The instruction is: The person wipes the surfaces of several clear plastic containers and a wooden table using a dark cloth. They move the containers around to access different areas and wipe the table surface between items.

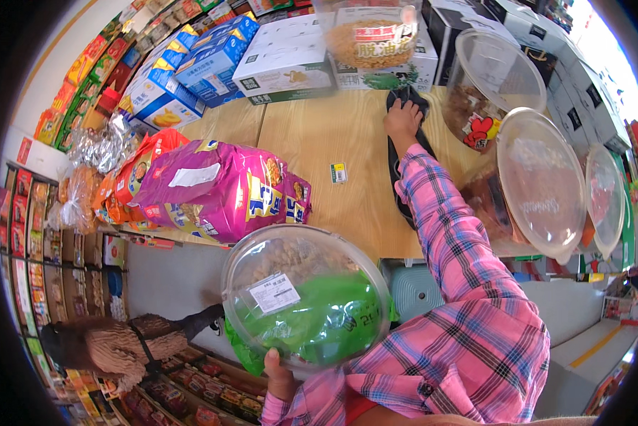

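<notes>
My left hand, low in the view, grips the rim of a round clear plastic tub, its thumb on the edge. Tan snack pieces and a green plastic bag show through the tub, which also bears a white label. Part of the green bag hangs out past the rim. Over on the tabletop, my right hand has its fingers curled over the upper end of a long black item, perhaps a soft bag. My sleeve covers part of it.
Purple snack bags lie on the wooden table at left. Milk cartons and a peanut tub line the back. Lidded clear tubs stand at right. A person is beside shelves at lower left. A teal stool sits below.
</notes>
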The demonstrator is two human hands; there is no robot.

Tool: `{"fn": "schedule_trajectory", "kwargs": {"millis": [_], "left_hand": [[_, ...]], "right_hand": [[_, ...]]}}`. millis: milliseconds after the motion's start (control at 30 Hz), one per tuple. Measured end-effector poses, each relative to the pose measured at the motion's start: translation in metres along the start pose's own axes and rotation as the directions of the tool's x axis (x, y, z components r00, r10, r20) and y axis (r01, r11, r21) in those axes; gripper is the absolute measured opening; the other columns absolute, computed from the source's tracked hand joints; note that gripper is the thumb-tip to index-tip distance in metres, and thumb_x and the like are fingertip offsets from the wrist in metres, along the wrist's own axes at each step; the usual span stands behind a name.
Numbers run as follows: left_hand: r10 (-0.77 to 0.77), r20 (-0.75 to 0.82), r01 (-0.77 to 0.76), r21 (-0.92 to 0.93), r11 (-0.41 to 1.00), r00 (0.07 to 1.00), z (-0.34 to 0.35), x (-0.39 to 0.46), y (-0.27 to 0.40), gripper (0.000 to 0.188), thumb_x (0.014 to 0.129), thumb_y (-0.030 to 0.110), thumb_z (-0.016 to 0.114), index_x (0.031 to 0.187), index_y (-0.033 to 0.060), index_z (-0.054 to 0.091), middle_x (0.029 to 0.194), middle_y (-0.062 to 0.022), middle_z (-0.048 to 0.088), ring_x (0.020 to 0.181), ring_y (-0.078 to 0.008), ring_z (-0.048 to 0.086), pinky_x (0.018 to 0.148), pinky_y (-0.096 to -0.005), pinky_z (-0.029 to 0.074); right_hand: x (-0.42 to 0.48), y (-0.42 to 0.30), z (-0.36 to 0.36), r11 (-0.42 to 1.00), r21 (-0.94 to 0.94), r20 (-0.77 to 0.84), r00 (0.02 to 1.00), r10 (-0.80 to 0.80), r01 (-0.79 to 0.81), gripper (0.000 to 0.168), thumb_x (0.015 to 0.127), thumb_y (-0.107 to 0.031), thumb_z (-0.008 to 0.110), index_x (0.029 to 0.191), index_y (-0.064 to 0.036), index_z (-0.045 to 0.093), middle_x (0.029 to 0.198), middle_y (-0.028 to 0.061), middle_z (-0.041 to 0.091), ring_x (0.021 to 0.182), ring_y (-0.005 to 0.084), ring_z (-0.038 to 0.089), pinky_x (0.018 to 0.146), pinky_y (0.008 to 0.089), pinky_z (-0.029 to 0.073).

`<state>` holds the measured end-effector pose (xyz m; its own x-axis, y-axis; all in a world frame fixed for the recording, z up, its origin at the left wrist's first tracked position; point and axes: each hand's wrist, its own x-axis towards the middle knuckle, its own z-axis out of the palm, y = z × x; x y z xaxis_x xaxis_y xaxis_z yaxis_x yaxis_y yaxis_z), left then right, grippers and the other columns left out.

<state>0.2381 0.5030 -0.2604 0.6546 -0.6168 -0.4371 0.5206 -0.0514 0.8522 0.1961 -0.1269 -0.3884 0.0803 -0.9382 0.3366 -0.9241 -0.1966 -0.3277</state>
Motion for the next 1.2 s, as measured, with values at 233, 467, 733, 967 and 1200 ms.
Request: {"fn": "schedule_trajectory", "kwargs": {"millis": [233, 467, 733, 967, 1200], "left_hand": [[-0.105, -0.146, 0.11, 0.029, 0.993, 0.984, 0.02, -0.017, 0.01, 0.075, 0.075, 0.052, 0.061, 0.124, -0.0039, 0.051, 0.12, -0.0164, 0.058, 0.106, -0.0308, 0.057, 0.092, -0.0414, 0.046], [-0.095, -0.204, 0.103, 0.028, 0.994, 0.974, 0.015, -0.018, 0.005, 0.076, 0.076, 0.052, 0.059, 0.127, -0.0042, 0.049, 0.122, -0.0175, 0.056, 0.109, -0.0319, 0.055, 0.094, -0.0435, 0.044], [0.184, 0.074, -0.177, -0.096, 0.98, 0.98, 0.009, 0.002, -0.008, 0.07, 0.08, 0.044, 0.052, 0.132, -0.003, 0.043, 0.13, -0.0203, 0.05, 0.116, -0.035, 0.051, 0.097, -0.0468, 0.043], [0.851, 0.389, -0.767, 0.641, 0.024, 0.352, -0.018, 0.029, -0.035, 0.059, 0.086, 0.028, 0.065, 0.128, -0.0014, 0.036, 0.125, -0.0191, 0.043, 0.107, -0.0308, 0.054, 0.088, -0.0393, 0.052], [0.768, 0.333, -0.779, 0.539, 0.321, 0.547, -0.064, 0.037, -0.057, 0.041, 0.091, 0.025, 0.059, 0.123, 0.0039, 0.043, 0.121, -0.0195, 0.046, 0.108, -0.0317, 0.052, 0.086, -0.0439, 0.052]], "right_hand": [[0.009, -0.066, 0.022, 0.938, 0.017, 0.175, 0.923, -0.344, 0.346, 0.04, 0.088, -0.022, 0.048, 0.124, -0.008, 0.056, 0.122, 0.0171, 0.055, 0.119, 0.0357, 0.046, 0.097, 0.0476, 0.037], [0.001, -0.08, 0.017, 0.719, 0.242, 0.134, 0.711, -0.69, 0.652, 0.037, 0.086, -0.017, 0.053, 0.123, -0.008, 0.057, 0.121, 0.0146, 0.057, 0.117, 0.0326, 0.05, 0.098, 0.0453, 0.04], [-0.084, -0.068, -0.017, 0.363, 0.455, -0.025, 0.419, -0.907, 0.813, 0.04, 0.081, -0.019, 0.062, 0.121, -0.01, 0.063, 0.119, 0.0134, 0.06, 0.113, 0.0302, 0.054, 0.096, 0.041, 0.043], [-0.151, -0.037, -0.059, 0.236, 0.57, -0.008, 0.293, -0.956, 0.787, 0.034, 0.085, -0.015, 0.059, 0.118, -0.014, 0.066, 0.123, 0.0127, 0.06, 0.115, 0.0299, 0.053, 0.098, 0.0402, 0.041], [-0.174, 0.007, -0.092, 0.258, 0.892, 0.112, 0.372, -0.921, 0.372, 0.031, 0.093, -0.009, 0.05, 0.122, -0.008, 0.061, 0.124, 0.0162, 0.059, 0.118, 0.0298, 0.054, 0.103, 0.0397, 0.039]]}}
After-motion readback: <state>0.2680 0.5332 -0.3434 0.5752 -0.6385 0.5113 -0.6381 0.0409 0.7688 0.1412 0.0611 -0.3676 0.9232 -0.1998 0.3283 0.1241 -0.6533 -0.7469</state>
